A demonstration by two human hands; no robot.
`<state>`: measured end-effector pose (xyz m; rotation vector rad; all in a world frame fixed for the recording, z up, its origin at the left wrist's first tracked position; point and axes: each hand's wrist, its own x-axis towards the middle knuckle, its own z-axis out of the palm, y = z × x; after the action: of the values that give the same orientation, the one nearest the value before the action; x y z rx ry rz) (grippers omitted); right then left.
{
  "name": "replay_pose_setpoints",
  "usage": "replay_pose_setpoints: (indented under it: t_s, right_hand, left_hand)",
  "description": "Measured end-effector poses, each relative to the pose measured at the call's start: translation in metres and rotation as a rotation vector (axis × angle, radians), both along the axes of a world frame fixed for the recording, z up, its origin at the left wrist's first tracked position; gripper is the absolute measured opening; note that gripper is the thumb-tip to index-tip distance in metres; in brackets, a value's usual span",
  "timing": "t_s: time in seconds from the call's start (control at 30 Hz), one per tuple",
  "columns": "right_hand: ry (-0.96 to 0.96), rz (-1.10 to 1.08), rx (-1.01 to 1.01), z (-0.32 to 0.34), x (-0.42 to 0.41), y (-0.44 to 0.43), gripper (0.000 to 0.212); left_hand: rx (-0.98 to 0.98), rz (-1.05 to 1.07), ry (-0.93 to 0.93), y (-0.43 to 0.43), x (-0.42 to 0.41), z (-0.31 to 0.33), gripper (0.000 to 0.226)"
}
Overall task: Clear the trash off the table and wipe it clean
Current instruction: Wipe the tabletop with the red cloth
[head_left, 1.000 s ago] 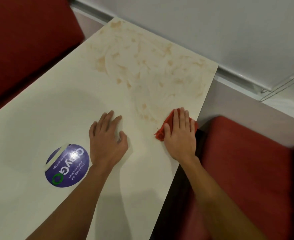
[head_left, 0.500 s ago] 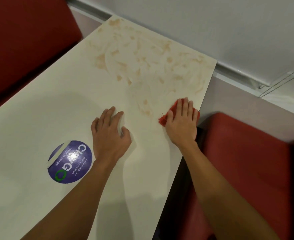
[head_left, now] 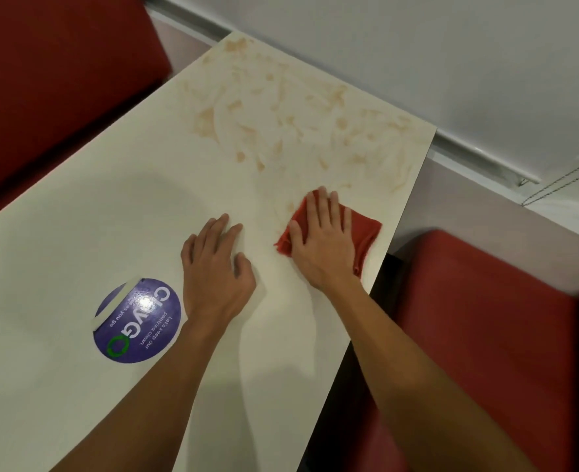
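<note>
One wide-angle view only, worn on the head. It looks forward and steeply down onto the table [head_left: 77,226] from close above, with the wall [head_left: 434,46] crossing the frame's top.

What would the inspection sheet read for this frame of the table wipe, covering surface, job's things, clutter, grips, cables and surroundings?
Surface: pale table, brown smears across its far end; near part looks clean.
Job's things: red cloth lying on the table near the right edge, just short of the smears.
Clutter: no trash seen; round purple sticker with a pale strip across its edge.
Grips: left hand flat on the table, holding nothing; right hand pressing flat on the cloth.
Cables: none seen; a beaded cord hangs far right.
Surroundings: red seats on both sides, pale wall beyond.
</note>
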<state>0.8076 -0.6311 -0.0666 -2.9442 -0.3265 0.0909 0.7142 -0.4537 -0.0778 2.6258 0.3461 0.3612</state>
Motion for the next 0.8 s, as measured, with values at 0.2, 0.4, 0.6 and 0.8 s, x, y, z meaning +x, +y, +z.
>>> replay_pose_setpoints:
  t_s: [0.2, 0.4, 0.6, 0.8]
  right_hand:
    - [-0.01, 0.298, -0.001, 0.003, -0.032, -0.057, 0.069]
    - [-0.01, -0.026, -0.005, -0.004, 0.003, 0.012, 0.073]
    - [0.018, 0.466, -0.015, 0.005, -0.025, -0.037, 0.069]
    - [0.013, 0.037, -0.003, -0.003, 0.013, 0.014, 0.072]
  left_hand:
    - [-0.026, 0.036, 0.007, 0.001, 0.0, 0.0, 0.053]
    - [-0.048, 0.046, 0.014, 0.001, 0.001, -0.001, 0.055]
    - [-0.017, 0.054, 0.014, 0.003, -0.002, -0.002, 0.055]
    - [-0.074, 0.078, -0.014, 0.003, -0.001, -0.004, 0.053]
